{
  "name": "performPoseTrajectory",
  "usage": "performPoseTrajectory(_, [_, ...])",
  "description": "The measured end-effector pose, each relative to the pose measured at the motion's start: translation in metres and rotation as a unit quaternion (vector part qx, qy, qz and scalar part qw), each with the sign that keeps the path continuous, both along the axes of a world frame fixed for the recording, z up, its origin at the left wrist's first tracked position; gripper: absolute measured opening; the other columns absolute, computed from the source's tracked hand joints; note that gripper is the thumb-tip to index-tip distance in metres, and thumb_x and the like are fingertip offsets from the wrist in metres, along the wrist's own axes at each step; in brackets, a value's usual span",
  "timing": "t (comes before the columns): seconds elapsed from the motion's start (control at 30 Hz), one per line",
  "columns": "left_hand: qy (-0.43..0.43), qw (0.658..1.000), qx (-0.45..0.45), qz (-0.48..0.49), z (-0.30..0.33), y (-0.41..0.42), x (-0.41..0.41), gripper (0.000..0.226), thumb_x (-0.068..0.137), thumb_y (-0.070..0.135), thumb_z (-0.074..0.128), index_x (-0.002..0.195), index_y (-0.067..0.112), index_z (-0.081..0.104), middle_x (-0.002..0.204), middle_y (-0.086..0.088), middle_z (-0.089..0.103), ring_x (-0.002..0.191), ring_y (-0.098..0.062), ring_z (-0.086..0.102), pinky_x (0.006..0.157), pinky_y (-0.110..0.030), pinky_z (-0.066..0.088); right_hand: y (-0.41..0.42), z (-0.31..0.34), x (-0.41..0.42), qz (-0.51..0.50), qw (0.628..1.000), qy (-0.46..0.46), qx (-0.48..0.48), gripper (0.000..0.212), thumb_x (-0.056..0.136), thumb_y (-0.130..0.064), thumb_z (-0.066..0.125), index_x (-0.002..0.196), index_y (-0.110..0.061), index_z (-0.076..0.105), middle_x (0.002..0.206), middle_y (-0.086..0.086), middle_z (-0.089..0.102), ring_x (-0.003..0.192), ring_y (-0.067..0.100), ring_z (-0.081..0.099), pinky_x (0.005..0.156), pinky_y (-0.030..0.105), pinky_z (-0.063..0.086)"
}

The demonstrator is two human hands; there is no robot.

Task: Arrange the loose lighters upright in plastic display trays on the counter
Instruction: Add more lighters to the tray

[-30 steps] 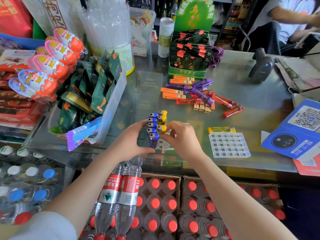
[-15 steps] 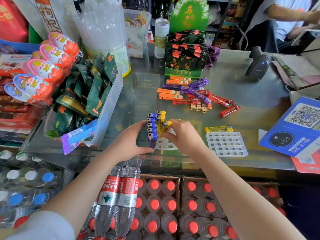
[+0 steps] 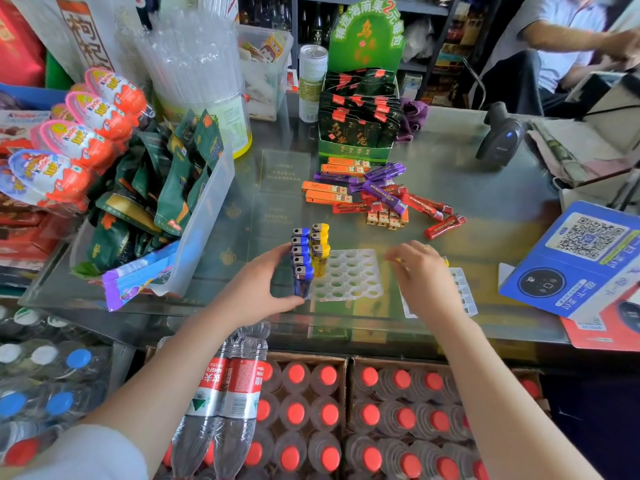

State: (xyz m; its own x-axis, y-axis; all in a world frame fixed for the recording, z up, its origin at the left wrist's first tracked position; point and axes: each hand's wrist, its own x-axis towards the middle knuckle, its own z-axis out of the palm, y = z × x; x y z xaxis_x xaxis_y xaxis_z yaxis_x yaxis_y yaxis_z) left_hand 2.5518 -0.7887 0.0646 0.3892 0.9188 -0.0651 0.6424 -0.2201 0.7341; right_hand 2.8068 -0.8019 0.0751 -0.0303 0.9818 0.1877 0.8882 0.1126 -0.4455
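The left hand (image 3: 258, 292) cups the near-left side of the display tray (image 3: 349, 275), fingers curled against the upright blue lighters (image 3: 302, 259). Just right, the blurred right hand (image 3: 420, 268) reaches toward a yellow lighter (image 3: 444, 260) lying crosswise beyond its fingertips; finger spacing cannot be told
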Motion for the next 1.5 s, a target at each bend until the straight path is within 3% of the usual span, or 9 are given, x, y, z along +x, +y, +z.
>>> performPoseTrajectory(0.17, [-0.014,1.000,0.009,-0.020,0.007,0.002,0.014,0.063,0.073,0.021,0.073,0.114,0.048,0.033,0.107,0.042,0.035,0.092,0.035,0.030,0.075,0.010,0.023,0.000,-0.007,0.045,-0.058,0.997,-0.048,-0.032,0.025,0.085,0.001,0.051,0.103,-0.007,0.066,0.101,0.012,0.068,0.090,0.034,0.053,0.077,0.039,0.045])
performPoseTrajectory(0.33, [-0.008,1.000,0.005,-0.010,0.005,0.003,0.019,0.062,0.073,0.023,0.073,0.120,0.043,0.038,0.111,0.033,0.043,0.097,0.020,0.038,0.076,0.007,0.026,0.010,-0.009,0.042,-0.036,0.996,-0.050,-0.069,0.026,0.090,-0.008,0.052,0.114,-0.008,0.062,0.117,0.010,0.062,0.110,0.032,0.047,0.092,0.039,0.040])
performPoseTrajectory(0.5, [-0.006,1.000,0.012,0.008,0.003,0.002,0.018,0.062,0.070,0.024,0.074,0.117,0.045,0.040,0.114,0.028,0.048,0.102,0.011,0.043,0.078,0.002,0.029,0.025,-0.007,0.031,0.005,0.996,-0.043,-0.079,0.023,0.091,-0.020,0.052,0.108,-0.010,0.063,0.112,0.007,0.064,0.112,0.028,0.050,0.092,0.043,0.044])
performPoseTrajectory(0.7, [0.001,1.000,0.015,0.004,0.005,-0.001,0.011,0.051,0.068,0.021,0.073,0.100,0.049,0.044,0.101,0.036,0.052,0.098,0.021,0.045,0.076,0.003,0.031,0.030,-0.007,0.010,0.094,0.991,-0.075,-0.057,0.022,0.089,-0.008,0.050,0.105,-0.009,0.064,0.115,0.005,0.063,0.103,0.028,0.058,0.088,0.038,0.044])
performPoseTrajectory(0.8, [-0.006,1.000,0.013,0.001,0.006,-0.003,0.005,0.049,0.068,0.020,0.073,0.098,0.047,0.047,0.104,0.037,0.053,0.097,0.016,0.049,0.076,0.002,0.032,0.024,-0.012,0.001,0.096,0.992,-0.052,-0.057,0.028,0.089,-0.003,0.048,0.113,-0.010,0.061,0.129,0.007,0.055,0.117,0.030,0.051,0.098,0.041,0.039])
performPoseTrajectory(0.9, [-0.011,1.000,0.007,-0.001,0.005,-0.004,0.002,0.048,0.068,0.019,0.072,0.097,0.047,0.047,0.104,0.036,0.053,0.097,0.011,0.051,0.075,0.001,0.033,0.017,-0.019,0.001,0.040,0.998,-0.040,-0.025,0.034,0.087,-0.009,0.054,0.121,-0.008,0.053,0.135,0.013,0.047,0.126,0.033,0.040,0.104,0.043,0.033])
performPoseTrajectory(1.07, [-0.012,1.000,-0.002,-0.006,0.003,-0.004,0.000,0.051,0.069,0.023,0.072,0.103,0.048,0.045,0.105,0.033,0.055,0.101,0.012,0.050,0.077,0.000,0.034,0.019,-0.013,-0.002,-0.117,0.989,-0.051,-0.071,0.039,0.092,-0.031,0.048,0.123,-0.008,0.048,0.124,0.013,0.052,0.117,0.031,0.043,0.096,0.041,0.035])
performPoseTrajectory(1.2, [-0.017,1.000,0.004,-0.012,0.004,-0.004,0.000,0.055,0.069,0.023,0.072,0.106,0.050,0.042,0.110,0.034,0.050,0.104,0.018,0.044,0.079,0.003,0.031,0.031,-0.007,-0.016,-0.143,0.977,-0.131,-0.093,0.041,0.090,-0.041,0.048,0.116,-0.009,0.051,0.123,0.010,0.053,0.116,0.031,0.040,0.096,0.042,0.033])
performPoseTrajectory(1.5, [-0.028,1.000,0.009,-0.005,-0.001,-0.008,-0.009,0.063,0.069,0.024,0.074,0.108,0.054,0.035,0.109,0.036,0.045,0.098,0.022,0.044,0.078,0.003,0.032,0.046,-0.002,-0.034,-0.219,0.952,-0.167,-0.131,0.055,0.086,-0.047,0.054,0.119,-0.004,0.049,0.122,0.015,0.051,0.116,0.033,0.041,0.094,0.040,0.035])
